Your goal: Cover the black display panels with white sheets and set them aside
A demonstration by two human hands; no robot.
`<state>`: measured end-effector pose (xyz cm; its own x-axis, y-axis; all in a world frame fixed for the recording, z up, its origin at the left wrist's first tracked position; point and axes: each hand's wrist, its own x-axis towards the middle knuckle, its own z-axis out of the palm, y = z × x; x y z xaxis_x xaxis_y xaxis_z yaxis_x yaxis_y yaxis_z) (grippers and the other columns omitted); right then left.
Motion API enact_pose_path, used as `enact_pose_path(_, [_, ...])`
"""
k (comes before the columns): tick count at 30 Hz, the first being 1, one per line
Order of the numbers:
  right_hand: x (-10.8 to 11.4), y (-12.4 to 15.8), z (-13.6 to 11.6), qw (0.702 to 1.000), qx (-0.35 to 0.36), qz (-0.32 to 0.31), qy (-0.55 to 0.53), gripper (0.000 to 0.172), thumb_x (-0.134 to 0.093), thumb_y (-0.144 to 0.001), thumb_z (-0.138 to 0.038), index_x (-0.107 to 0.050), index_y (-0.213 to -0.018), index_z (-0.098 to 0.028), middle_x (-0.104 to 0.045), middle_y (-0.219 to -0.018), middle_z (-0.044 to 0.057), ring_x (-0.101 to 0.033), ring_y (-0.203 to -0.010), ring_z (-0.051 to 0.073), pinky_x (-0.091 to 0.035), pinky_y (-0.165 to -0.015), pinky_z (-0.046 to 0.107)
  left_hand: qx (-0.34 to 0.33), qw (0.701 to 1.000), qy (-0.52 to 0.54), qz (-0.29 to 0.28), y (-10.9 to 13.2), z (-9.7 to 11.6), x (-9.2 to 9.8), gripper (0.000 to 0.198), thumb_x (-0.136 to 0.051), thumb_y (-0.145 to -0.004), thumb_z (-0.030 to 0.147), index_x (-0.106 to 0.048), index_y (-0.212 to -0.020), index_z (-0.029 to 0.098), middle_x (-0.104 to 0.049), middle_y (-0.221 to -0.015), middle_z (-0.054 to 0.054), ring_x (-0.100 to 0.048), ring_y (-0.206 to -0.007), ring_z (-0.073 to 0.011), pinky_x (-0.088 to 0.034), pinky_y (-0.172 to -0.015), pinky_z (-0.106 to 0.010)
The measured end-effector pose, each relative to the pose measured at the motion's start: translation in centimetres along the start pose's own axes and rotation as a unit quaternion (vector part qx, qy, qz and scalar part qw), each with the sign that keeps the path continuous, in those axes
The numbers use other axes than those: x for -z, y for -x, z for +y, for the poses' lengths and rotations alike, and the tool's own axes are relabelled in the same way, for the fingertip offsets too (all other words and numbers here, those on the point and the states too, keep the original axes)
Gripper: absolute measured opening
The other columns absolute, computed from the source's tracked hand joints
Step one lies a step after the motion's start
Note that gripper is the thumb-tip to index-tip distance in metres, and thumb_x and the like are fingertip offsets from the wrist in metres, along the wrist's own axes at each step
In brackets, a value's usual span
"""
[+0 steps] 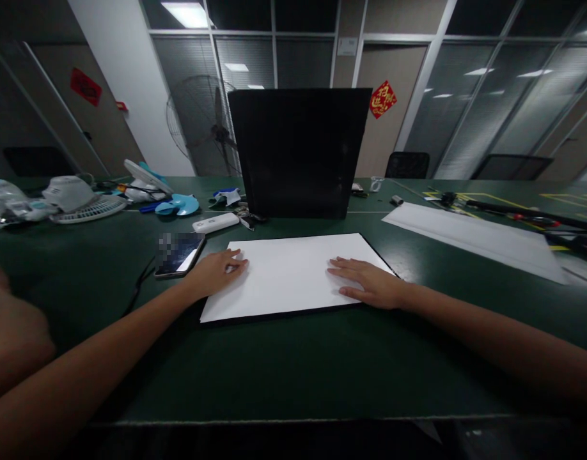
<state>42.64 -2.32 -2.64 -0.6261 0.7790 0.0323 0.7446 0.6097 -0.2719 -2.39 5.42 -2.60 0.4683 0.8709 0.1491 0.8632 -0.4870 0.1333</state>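
Observation:
A white sheet of paper (288, 275) lies flat in front of me, with a thin black edge showing under its near and right sides. My left hand (219, 273) rests on the sheet's left part, fingers and thumb apart, holding nothing. Over on the right part, my right hand (365, 281) lies palm down with its fingers stretched out. Just left of my left hand is a phone (182, 254), partly blurred out. A white oblong device (215, 223) sits behind it, beside some keys (248, 220).
A large black panel (300, 153) stands upright behind the sheet on the green table (293, 370). White fan parts (89, 201) and blue fan blades (177, 205) are at left. A long white sheet (470, 239) lies right. Another person's blurred limb (15, 332) enters at left.

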Motion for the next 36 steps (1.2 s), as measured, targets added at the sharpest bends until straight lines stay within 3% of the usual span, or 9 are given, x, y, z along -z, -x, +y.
enact_pose_path(3, [0.4, -0.2, 1.9, 0.999, -0.018, 0.037, 0.016, 0.076, -0.039, -0.104, -0.072, -0.045, -0.166, -0.028, -0.035, -0.173, 0.005, -0.032, -0.160, 0.029, -0.025, -0.133, 0.053, -0.023, 1.000, -0.003, -0.014, 0.2, -0.1, -0.1, 0.067, -0.040, -0.101, 0.061, -0.070, -0.144, 0.019, -0.052, -0.163, -0.013, -0.050, -0.151, -0.0359, -0.035, -0.127, -0.052])
enact_pose_path(7, [1.7, -0.1, 8.0, 0.979, -0.141, 0.110, 0.100, 0.074, -0.035, -0.105, -0.069, -0.047, -0.164, -0.025, -0.041, -0.171, 0.008, -0.038, -0.157, 0.031, -0.030, -0.131, 0.052, -0.052, 0.998, 0.023, -0.024, 0.5, -0.6, -0.2, 0.075, -0.039, -0.102, 0.067, -0.061, -0.153, 0.016, -0.043, -0.169, -0.015, -0.043, -0.155, -0.0338, -0.032, -0.130, -0.050])
enact_pose_path(10, [2.9, 1.6, 14.0, 0.938, -0.264, 0.128, 0.183, 0.075, -0.035, -0.106, -0.064, -0.048, -0.162, -0.015, -0.042, -0.169, 0.017, -0.034, -0.159, 0.033, -0.030, -0.130, 0.050, -0.075, 0.996, 0.046, -0.025, 0.5, -1.1, -0.5, 0.082, -0.036, -0.101, 0.075, -0.054, -0.158, 0.018, -0.040, -0.171, -0.014, -0.038, -0.158, -0.0328, -0.030, -0.131, -0.051])
enact_pose_path(14, [3.9, 5.3, 20.6, 0.888, -0.387, 0.140, 0.206, 0.081, -0.037, -0.105, -0.059, -0.042, -0.162, -0.002, -0.031, -0.170, 0.031, -0.023, -0.160, 0.045, -0.023, -0.127, 0.066, -0.099, 0.993, 0.061, -0.036, 0.4, -1.7, -0.8, 0.082, -0.035, -0.101, 0.078, -0.047, -0.163, 0.025, -0.038, -0.172, -0.010, -0.033, -0.161, -0.0316, -0.027, -0.132, -0.055])
enact_pose_path(17, [3.9, 7.1, 23.4, 0.852, -0.481, 0.105, 0.175, 0.083, -0.028, -0.105, -0.064, -0.045, -0.160, -0.004, -0.037, -0.165, 0.034, -0.035, -0.154, 0.049, -0.033, -0.117, 0.072, -0.106, 0.991, 0.062, -0.045, 0.4, -1.6, -0.7, 0.085, -0.035, -0.101, 0.080, -0.044, -0.165, 0.025, -0.036, -0.173, -0.010, -0.029, -0.162, -0.0322, -0.025, -0.133, -0.055])
enact_pose_path(22, [3.4, 6.9, 24.7, 0.838, -0.512, 0.082, 0.171, 0.085, -0.023, -0.100, -0.072, -0.058, -0.151, -0.013, -0.056, -0.149, 0.032, -0.055, -0.135, 0.051, -0.038, -0.108, 0.076, -0.102, 0.993, 0.037, -0.055, 0.5, -0.8, -0.5, 0.089, -0.034, -0.101, 0.080, -0.043, -0.165, 0.019, -0.032, -0.175, -0.011, -0.025, -0.164, -0.0320, -0.021, -0.134, -0.052])
enact_pose_path(29, [2.6, 5.7, 23.9, 0.821, -0.503, 0.137, 0.233, 0.083, -0.027, -0.096, -0.071, -0.069, -0.138, -0.013, -0.056, -0.143, 0.036, -0.053, -0.131, 0.053, -0.041, -0.103, 0.072, -0.109, 0.992, 0.029, -0.059, 0.6, -0.4, -0.2, 0.084, -0.034, -0.103, 0.076, -0.046, -0.163, 0.019, -0.035, -0.174, -0.012, -0.027, -0.163, -0.0328, -0.023, -0.133, -0.052])
enact_pose_path(33, [2.3, 5.8, 24.5, 0.834, -0.499, 0.132, 0.196, 0.087, -0.025, -0.099, -0.071, -0.058, -0.151, -0.010, -0.044, -0.156, 0.035, -0.043, -0.143, 0.052, -0.036, -0.110, 0.072, -0.107, 0.992, 0.032, -0.063, 0.6, -0.3, -0.1, 0.080, -0.036, -0.103, 0.074, -0.046, -0.163, 0.022, -0.036, -0.173, -0.010, -0.028, -0.163, -0.0326, -0.023, -0.133, -0.055])
enact_pose_path(36, [2.1, 5.8, 25.0, 0.833, -0.514, 0.118, 0.166, 0.086, -0.021, -0.100, -0.071, -0.054, -0.154, -0.013, -0.046, -0.156, 0.033, -0.043, -0.144, 0.051, -0.035, -0.110, 0.074, -0.110, 0.991, 0.034, -0.062, 0.6, -0.3, 0.0, 0.076, -0.039, -0.103, 0.071, -0.047, -0.163, 0.024, -0.037, -0.173, -0.009, -0.029, -0.162, -0.0332, -0.023, -0.133, -0.056])
